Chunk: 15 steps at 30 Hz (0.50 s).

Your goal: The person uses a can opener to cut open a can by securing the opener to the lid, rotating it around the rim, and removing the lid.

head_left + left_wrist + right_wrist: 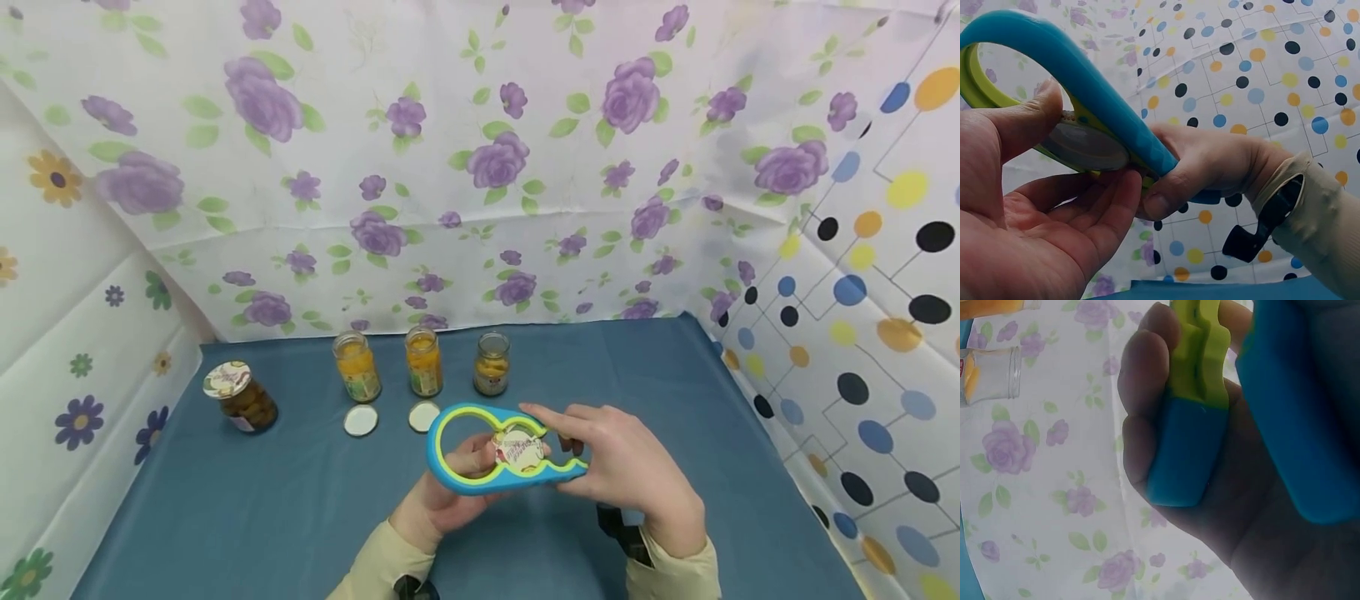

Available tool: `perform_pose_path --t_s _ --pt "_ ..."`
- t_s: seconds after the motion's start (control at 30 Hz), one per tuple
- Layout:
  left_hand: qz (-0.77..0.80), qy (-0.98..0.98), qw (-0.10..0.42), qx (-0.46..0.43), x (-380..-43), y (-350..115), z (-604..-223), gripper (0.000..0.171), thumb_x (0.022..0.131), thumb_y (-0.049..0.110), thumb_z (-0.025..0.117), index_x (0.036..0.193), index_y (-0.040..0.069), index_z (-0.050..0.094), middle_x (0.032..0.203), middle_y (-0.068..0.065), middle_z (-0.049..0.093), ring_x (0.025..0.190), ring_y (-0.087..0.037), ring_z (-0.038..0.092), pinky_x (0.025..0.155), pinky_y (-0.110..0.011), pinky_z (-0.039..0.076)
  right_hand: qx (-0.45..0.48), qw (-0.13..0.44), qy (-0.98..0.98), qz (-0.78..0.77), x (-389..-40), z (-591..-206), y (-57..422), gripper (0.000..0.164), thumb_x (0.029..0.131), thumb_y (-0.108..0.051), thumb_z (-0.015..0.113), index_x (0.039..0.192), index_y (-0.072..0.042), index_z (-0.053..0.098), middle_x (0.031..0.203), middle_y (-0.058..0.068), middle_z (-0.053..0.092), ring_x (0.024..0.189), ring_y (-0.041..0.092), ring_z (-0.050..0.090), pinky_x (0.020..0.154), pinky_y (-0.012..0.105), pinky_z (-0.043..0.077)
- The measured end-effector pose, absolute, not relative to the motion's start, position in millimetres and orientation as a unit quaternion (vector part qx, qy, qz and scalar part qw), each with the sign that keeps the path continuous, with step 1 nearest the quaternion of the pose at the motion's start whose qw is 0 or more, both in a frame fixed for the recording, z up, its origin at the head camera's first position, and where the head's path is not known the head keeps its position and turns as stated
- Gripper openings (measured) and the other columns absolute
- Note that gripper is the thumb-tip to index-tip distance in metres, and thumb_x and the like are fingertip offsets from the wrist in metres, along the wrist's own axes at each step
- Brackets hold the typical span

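Note:
In the head view, my right hand (626, 454) grips the open-ended side of a blue and lime-green jar opener (437, 457). A patterned jar lid (519, 450) sits inside its scalloped inner edge. My left hand (442, 500) is under the opener, its thumb up through the large loop and against the lid. The left wrist view shows the lid (1091, 149) between the thumb and the fingers of the left hand (1054, 219), with no jar below it. In the right wrist view, the fingers of the right hand (1147, 387) wrap around an opener arm (1188, 450).
Two lidless jars with orange contents (357, 367) (424, 362) and a lidless jar with yellowish pieces (492, 367) stand at the back. Two lids (361, 420) (423, 416) lie before them. A jar with its lid on (251, 404) stands at left. Patterned cloth walls surround the blue table (225, 517).

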<state>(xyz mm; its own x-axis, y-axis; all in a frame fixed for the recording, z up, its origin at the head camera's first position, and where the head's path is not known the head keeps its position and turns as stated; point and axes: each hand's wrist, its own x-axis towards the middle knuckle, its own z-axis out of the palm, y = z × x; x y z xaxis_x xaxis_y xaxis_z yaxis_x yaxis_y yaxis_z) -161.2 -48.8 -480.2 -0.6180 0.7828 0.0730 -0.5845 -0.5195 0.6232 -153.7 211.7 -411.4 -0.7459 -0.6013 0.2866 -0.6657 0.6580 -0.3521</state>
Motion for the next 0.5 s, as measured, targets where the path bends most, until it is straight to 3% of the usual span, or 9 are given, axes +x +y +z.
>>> perform_pose_path --t_s 0.23,0.5 --pt "0.832 0.375 0.372 0.172 -162.4 -49.9 -475.8 0.061 0.100 0.045 0.077 0.140 0.001 0.061 0.127 -0.003 0.075 0.115 -0.010 0.069 0.100 -0.028 0.054 0.335 0.074 -0.918 0.199 -152.7 -412.4 215.0 0.093 0.075 -0.028 0.100 0.156 -0.036 0.057 0.082 -0.022 0.048 0.067 -0.001 0.045 0.059 0.025 0.041" --pt "0.817 0.421 0.358 0.163 -166.6 -50.4 -470.6 0.070 0.100 0.048 0.076 0.143 -0.005 0.057 0.125 -0.002 0.075 0.115 -0.010 0.069 0.101 -0.029 0.053 0.329 0.087 -0.919 0.200 -156.1 -410.9 215.8 0.097 0.074 -0.025 0.100 0.158 -0.038 0.054 0.081 -0.022 0.049 0.067 -0.001 0.044 0.059 0.025 0.040"
